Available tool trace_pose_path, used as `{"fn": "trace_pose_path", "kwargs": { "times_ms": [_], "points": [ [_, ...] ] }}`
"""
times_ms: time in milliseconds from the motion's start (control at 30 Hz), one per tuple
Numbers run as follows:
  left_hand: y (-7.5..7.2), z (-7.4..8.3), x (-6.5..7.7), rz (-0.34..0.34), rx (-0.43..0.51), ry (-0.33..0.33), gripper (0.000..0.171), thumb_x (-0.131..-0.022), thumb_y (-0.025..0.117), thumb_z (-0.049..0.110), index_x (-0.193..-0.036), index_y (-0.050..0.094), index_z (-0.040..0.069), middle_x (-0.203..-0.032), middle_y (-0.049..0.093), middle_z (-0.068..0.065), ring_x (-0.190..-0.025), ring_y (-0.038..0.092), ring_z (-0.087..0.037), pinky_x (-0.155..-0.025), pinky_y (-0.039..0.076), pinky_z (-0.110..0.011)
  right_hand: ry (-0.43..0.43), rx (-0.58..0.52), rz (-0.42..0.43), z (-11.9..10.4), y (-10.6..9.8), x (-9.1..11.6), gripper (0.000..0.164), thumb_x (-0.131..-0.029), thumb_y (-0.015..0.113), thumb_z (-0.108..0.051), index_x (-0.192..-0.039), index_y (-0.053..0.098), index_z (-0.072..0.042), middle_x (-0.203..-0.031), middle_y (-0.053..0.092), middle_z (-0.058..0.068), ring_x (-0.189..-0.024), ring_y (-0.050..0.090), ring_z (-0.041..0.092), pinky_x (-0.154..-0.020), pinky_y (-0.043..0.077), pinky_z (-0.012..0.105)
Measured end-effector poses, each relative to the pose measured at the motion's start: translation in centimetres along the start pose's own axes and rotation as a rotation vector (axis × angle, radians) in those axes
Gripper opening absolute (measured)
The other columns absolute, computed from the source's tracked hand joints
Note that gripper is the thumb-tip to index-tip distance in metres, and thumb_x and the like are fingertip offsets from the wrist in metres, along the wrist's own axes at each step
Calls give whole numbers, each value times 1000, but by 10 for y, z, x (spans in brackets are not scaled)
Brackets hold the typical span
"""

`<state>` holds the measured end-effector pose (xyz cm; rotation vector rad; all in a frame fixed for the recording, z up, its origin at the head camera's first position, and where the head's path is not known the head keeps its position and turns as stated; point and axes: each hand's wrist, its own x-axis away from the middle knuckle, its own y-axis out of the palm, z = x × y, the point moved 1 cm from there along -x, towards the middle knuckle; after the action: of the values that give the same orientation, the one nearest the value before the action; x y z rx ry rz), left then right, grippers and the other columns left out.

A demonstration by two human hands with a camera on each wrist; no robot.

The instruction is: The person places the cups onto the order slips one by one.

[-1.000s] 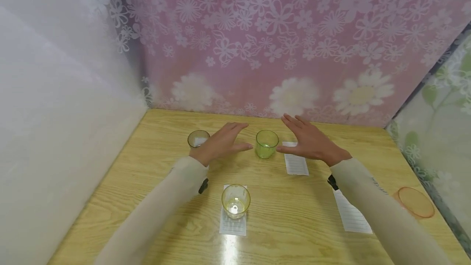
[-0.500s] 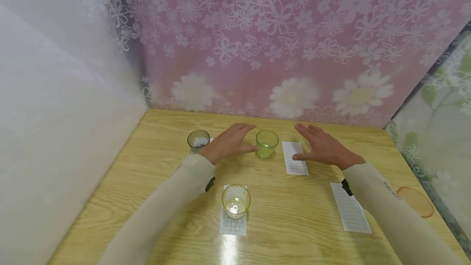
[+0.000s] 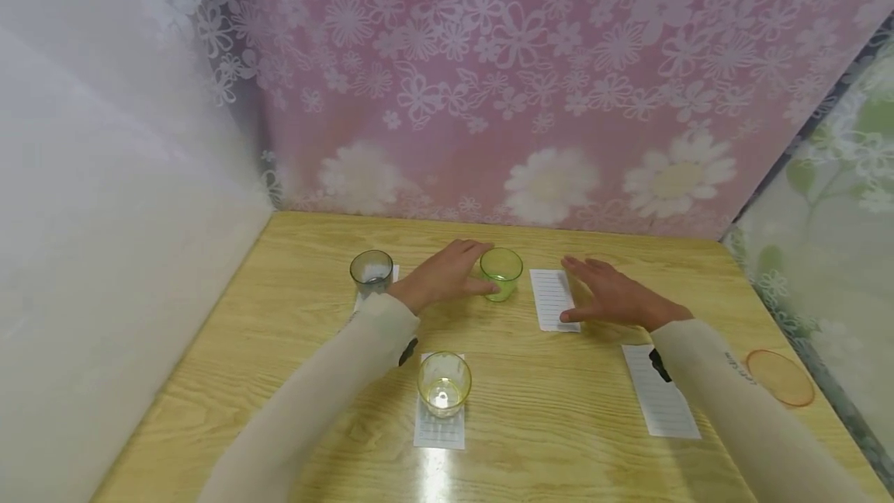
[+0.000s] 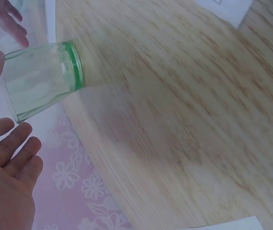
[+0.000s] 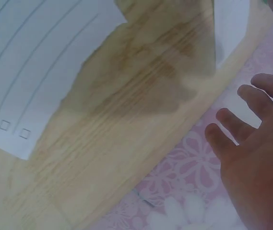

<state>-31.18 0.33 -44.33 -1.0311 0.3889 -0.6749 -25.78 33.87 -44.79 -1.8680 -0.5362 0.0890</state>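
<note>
A green glass (image 3: 500,274) stands upright at the back middle of the table. My left hand (image 3: 447,274) is at its left side, thumb in front and fingers behind, not closed round it. In the left wrist view the fingers (image 4: 18,151) lie just apart from the glass (image 4: 40,79); whether the thumb touches it I cannot tell. My right hand (image 3: 615,293) hovers over the right edge of a lined paper slip (image 3: 550,293), fingers spread and holding nothing. In the right wrist view its fingers (image 5: 227,134) are extended.
A grey glass (image 3: 372,270) stands on paper at the back left. Nearer, a yellow glass (image 3: 444,383) stands on another slip (image 3: 438,437). A further slip (image 3: 660,394) lies under the right forearm, and an orange round rim (image 3: 781,377) shows beyond it. A floral curtain (image 3: 503,99) hangs behind the table.
My left hand has moved right, up to the green glass. The right hand has drawn right, away from the glass, and come lower. The glasses stay in place; the view shifts slightly.
</note>
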Motion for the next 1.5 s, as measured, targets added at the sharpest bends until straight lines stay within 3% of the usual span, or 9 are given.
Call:
{"fn": "trace_pose_path", "kwargs": {
  "times_ms": [433,833,1167,1500],
  "points": [
    [4,6,-6,-27,-31,-28,91,-103,69,61,-174,29,20,-177,34,-8,-165,32,-28,-132,37,-49,-1,-38,-10,13,23,-1,125,-87,86,-63,-173,21,1,-180,19,26,-165,8,58,-126,19,80],
    [5,7,-9,-16,-27,-24,89,-105,69,57,-174,30,16,-177,36,-9,-165,32,-29,-132,36,-49,22,-47,-27,20,26,2,121,-90,81,-66,-175,19,-5,-182,14,23,-167,5,53,-126,19,80],
    [8,5,-14,-12,-20,-39,88,-104,71,55,-173,31,18,-176,36,-9,-165,33,-29,-132,37,-49,19,-7,-27,24,28,1,118,-92,76,-72,-175,22,-6,-182,14,20,-167,5,54,-126,17,81],
    [9,5,-14,-11,4,-50,88,-103,72,55,-173,32,20,-176,37,-8,-165,33,-28,-132,36,-50,-14,53,-2,26,32,-1,114,-94,73,-72,-172,28,-3,-180,20,25,-166,12,53,-129,19,76]
  ]
}}
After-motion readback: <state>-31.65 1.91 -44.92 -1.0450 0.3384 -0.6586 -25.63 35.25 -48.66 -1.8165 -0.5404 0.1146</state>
